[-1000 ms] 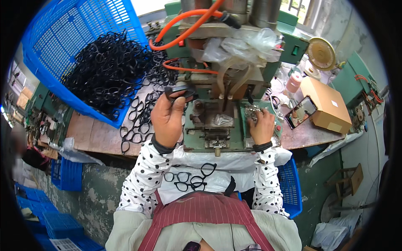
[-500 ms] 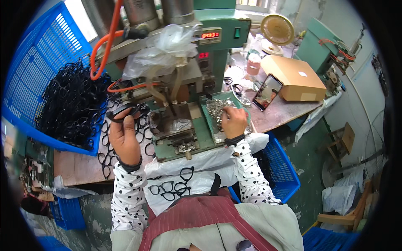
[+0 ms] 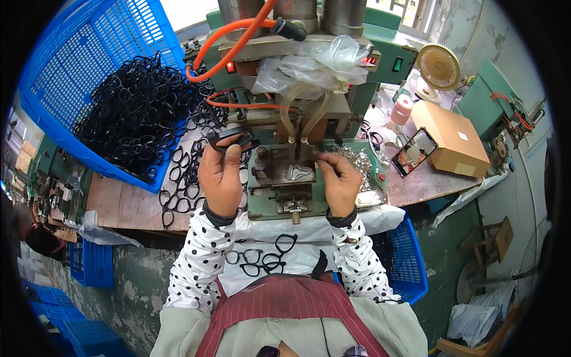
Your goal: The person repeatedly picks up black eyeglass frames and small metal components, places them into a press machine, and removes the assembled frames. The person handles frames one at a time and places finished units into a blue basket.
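My left hand (image 3: 221,178) pinches a black eyeglass frame (image 3: 229,138) beside the left side of a green press machine (image 3: 275,204). With thumb and fingertips pressed together, my right hand (image 3: 340,183) is at the right edge of the metal fixture (image 3: 292,172); anything between those fingertips is too small to make out. Two clear tubes (image 3: 315,116) run down to the fixture. Behind my right hand lies a heap of small silvery metal parts (image 3: 357,159) in a green tray (image 3: 380,168), partly hidden by the hand.
A blue basket (image 3: 132,176) heaped with black frames (image 3: 128,119) stands left, with loose frames (image 3: 179,184) beside it. Several frames (image 3: 262,259) lie on white cloth at my lap. On the right are a phone (image 3: 414,152), a cardboard box (image 3: 455,143) and another blue basket (image 3: 410,262).
My right hand has moved left from the heap of metal parts to the fixture. My left hand still holds the eyeglass frame. The whole view has shifted.
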Available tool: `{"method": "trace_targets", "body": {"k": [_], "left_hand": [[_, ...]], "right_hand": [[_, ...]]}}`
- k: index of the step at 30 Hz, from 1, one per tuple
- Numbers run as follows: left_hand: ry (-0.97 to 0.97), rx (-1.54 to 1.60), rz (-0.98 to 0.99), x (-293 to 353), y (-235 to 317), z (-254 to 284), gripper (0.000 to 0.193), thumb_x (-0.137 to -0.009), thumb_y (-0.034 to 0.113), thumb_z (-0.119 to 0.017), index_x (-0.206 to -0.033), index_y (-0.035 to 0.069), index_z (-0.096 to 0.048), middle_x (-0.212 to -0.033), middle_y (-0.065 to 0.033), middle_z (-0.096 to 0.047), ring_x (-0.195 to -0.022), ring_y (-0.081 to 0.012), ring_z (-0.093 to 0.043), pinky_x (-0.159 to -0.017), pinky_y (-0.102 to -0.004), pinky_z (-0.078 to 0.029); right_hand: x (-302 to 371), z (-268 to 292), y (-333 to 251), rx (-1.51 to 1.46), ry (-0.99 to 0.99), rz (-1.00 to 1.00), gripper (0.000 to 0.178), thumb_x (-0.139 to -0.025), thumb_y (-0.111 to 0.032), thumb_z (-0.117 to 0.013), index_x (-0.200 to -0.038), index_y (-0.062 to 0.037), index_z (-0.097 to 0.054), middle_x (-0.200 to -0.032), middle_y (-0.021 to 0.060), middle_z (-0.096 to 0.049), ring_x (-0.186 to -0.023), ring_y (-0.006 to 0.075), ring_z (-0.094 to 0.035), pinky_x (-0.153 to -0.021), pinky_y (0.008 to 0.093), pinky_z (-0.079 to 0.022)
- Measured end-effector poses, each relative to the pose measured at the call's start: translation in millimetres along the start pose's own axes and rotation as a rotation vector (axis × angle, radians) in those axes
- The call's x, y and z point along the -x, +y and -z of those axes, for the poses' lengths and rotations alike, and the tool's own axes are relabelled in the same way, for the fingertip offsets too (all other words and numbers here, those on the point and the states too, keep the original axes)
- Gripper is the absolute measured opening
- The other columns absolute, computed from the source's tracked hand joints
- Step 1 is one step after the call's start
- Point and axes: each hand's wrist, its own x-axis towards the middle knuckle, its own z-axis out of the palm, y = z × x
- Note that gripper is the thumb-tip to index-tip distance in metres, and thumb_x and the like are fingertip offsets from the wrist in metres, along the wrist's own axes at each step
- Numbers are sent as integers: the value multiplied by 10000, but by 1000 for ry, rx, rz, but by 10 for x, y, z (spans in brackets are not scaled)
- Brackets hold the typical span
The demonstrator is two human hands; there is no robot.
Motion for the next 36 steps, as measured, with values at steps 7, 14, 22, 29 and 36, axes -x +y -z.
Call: {"method": "trace_targets", "body": {"k": [7,14,22,29,36], "left_hand": [[-6,63,6,-7,22,-16,229,-986,149,-545,-1113,-36,-590,-1051,-98,-627,-941,-178,-639,-855,-293,-517],[-26,60,36,-6,35,-3,251,-992,178,-540,-1147,-19,-564,-1075,-91,-632,-958,-154,-616,-871,-275,-475],[6,4,-3,-9,19,3,208,-984,137,-543,-1086,-35,-599,-1008,-105,-636,-899,-166,-631,-816,-284,-507],[-370,-202,-655,448,-45,-141,417,-682,-41,-632,-1091,40,-638,-1082,-103,-652,-973,-300,-626,-880,-440,-479],[-564,-207,-708,624,-236,-344,436,-743,-31,-634,-1175,21,-614,-1176,-127,-635,-1011,-285,-631,-923,-436,-509]], "right_hand": [[109,-180,-140,145,51,118,180,-712,-4,-762,-874,-29,-689,-834,79,-632,-757,211,-601,-679,312,-476],[62,-330,-180,296,24,132,373,-683,-3,-791,-991,10,-580,-873,97,-606,-777,217,-626,-723,323,-492],[129,-386,-18,-139,4,-36,456,-724,61,-737,-1104,23,-488,-984,114,-583,-827,161,-611,-741,276,-520],[8,-261,145,-47,-145,54,457,-713,38,-750,-1099,30,-504,-1029,121,-590,-836,182,-638,-782,293,-523],[-367,597,530,570,165,80,345,-765,-118,-734,-1086,-54,-624,-920,94,-684,-867,252,-645,-773,381,-497]]}}
